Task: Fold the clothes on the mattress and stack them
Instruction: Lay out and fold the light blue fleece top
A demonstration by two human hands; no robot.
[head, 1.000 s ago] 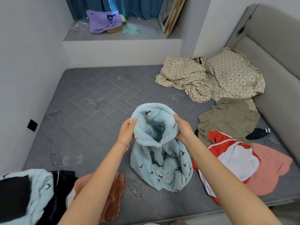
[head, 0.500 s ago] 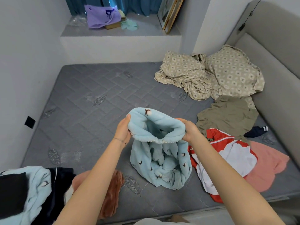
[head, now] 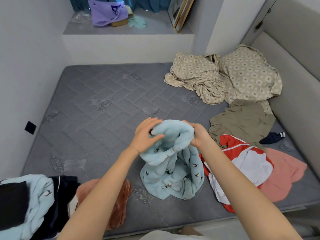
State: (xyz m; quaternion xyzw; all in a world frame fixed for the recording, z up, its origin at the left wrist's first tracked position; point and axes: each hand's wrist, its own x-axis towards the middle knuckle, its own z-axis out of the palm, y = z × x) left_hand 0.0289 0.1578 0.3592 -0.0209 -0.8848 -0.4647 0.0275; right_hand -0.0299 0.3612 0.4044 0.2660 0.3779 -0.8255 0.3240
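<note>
A light blue fleece garment (head: 173,167) with small bird prints hangs above the grey mattress (head: 97,104), its lower part bunched on the surface. My left hand (head: 146,135) holds the garment's upper edge on the left, thumb on the fabric and fingers reaching over it. My right hand (head: 199,134) grips the same edge on the right, fingers curled into the cloth. To the right lie a red and white top (head: 242,163), a pink cloth (head: 285,174) and an olive garment (head: 242,120).
Beige patterned bedding (head: 225,75) is heaped at the back right by the grey headboard (head: 294,66). At the front left sits a pile with a blue fleece piece (head: 39,196), dark clothes and a rust-brown cloth (head: 119,205). A dark sock (head: 273,137) lies near the headboard.
My two hands have come closer together, narrowing the garment's open edge. The left hand's fingers have moved over the top of the fabric.
</note>
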